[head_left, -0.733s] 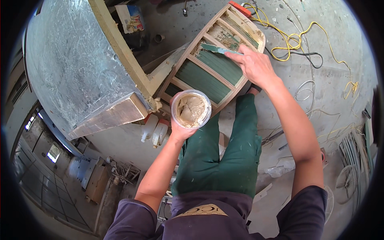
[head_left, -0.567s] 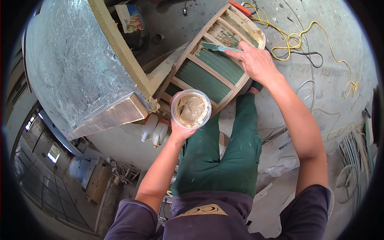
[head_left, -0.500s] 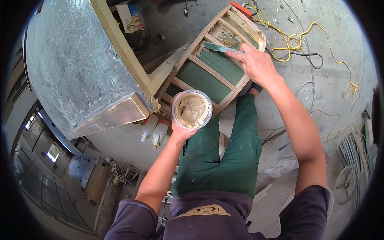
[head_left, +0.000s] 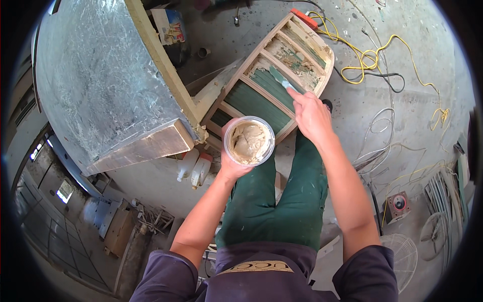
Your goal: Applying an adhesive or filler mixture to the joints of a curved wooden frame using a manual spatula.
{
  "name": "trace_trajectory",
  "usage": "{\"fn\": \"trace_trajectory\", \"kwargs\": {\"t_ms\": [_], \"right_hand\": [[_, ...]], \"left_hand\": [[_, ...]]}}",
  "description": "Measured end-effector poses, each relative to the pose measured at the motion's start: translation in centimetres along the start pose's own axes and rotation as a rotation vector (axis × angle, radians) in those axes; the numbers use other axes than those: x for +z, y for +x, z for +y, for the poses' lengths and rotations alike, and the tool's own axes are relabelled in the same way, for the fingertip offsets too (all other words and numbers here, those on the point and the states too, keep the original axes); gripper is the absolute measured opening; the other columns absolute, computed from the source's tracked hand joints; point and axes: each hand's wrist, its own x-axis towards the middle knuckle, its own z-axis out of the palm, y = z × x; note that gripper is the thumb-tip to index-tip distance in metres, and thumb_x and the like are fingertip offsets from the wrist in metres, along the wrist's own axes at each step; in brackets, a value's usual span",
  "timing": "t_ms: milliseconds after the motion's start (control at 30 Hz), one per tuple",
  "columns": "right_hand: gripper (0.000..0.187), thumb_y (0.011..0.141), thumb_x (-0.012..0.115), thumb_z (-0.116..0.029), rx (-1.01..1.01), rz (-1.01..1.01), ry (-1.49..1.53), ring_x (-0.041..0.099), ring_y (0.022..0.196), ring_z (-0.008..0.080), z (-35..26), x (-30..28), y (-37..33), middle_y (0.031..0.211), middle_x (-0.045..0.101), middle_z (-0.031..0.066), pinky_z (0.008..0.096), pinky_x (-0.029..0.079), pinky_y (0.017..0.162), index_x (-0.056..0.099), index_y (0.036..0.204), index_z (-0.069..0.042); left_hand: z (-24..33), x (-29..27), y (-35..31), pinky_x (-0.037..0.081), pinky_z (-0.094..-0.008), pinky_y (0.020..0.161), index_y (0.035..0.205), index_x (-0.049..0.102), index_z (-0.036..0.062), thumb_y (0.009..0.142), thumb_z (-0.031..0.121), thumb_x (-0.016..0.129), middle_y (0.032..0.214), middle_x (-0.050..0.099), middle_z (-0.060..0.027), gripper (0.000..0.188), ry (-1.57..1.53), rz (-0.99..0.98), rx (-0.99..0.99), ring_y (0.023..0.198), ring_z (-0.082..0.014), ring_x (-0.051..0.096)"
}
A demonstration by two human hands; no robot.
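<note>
In my left hand (head_left: pixel 232 163) is a clear round tub of beige filler paste (head_left: pixel 249 141), its open top facing up. My fingers wrap round its side. My right hand (head_left: pixel 313 115) grips a putty knife (head_left: pixel 283 80), whose blade, coated in pale green-blue, points up and left over a green panel. That panel (head_left: pixel 264 103) lies inside a wooden frame (head_left: pixel 236 75) split by several crossbars. Beige paste (head_left: pixel 311 80) is smeared across the frame's far compartments, with green showing through; the nearer ones look bare green.
On the left stands a large curved grey moulded piece (head_left: pixel 100 80) with a wooden edge. Two plastic bottles (head_left: pixel 195 168) stand below it. Yellow cable (head_left: pixel 370 58) and dark cable coil over the floor at right. A red object (head_left: pixel 304 19) touches the frame's far end. A fan guard (head_left: pixel 401 256) lies lower right.
My right hand has come down and nearer, turning the putty knife from nearly level to a steeper slant. The tub in my left hand has shifted slightly right.
</note>
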Motion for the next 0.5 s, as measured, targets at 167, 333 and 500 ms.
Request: {"fn": "trace_trajectory", "kwargs": {"t_ms": [167,333,500], "right_hand": [[0.04,0.098,0.056,-0.012,-0.112,0.041,-0.024,0.066,0.093,0.0375,-1.7,-0.4,1.2,0.094,0.062,0.0147,0.049,0.053,0.079,0.068,0.135,-0.019],[0.04,0.098,0.054,-0.014,-0.112,-0.063,-0.103,0.067,0.096,0.0386,-0.1,-1.3,2.1,0.098,0.065,0.016,0.0499,0.054,0.081,0.068,0.136,-0.019],[0.041,0.097,0.054,-0.013,-0.093,-0.069,-0.021,0.066,0.096,0.0409,-0.6,-2.6,1.5,0.101,0.067,0.0199,0.0524,0.052,0.084,0.067,0.136,-0.016]], "left_hand": [[-1.2,-1.0,0.0,0.046,-0.0395,0.109,0.144,0.039,0.0036,0.066,0.017,0.094,0.134,0.053,-0.0119,0.096,0.029,-0.019,-0.098,0.126,-0.0241,0.055],[-2.8,-1.8,-0.5,0.045,-0.0396,0.115,0.149,0.041,0.0026,0.077,0.005,0.085,0.144,0.056,-0.0126,0.084,0.083,-0.043,0.031,0.132,-0.0239,0.057],[-1.3,-0.9,-0.6,0.045,-0.0397,0.115,0.148,0.043,0.0025,0.077,0.007,0.086,0.142,0.057,-0.0121,0.083,0.06,-0.048,0.069,0.132,-0.023,0.057]]}}
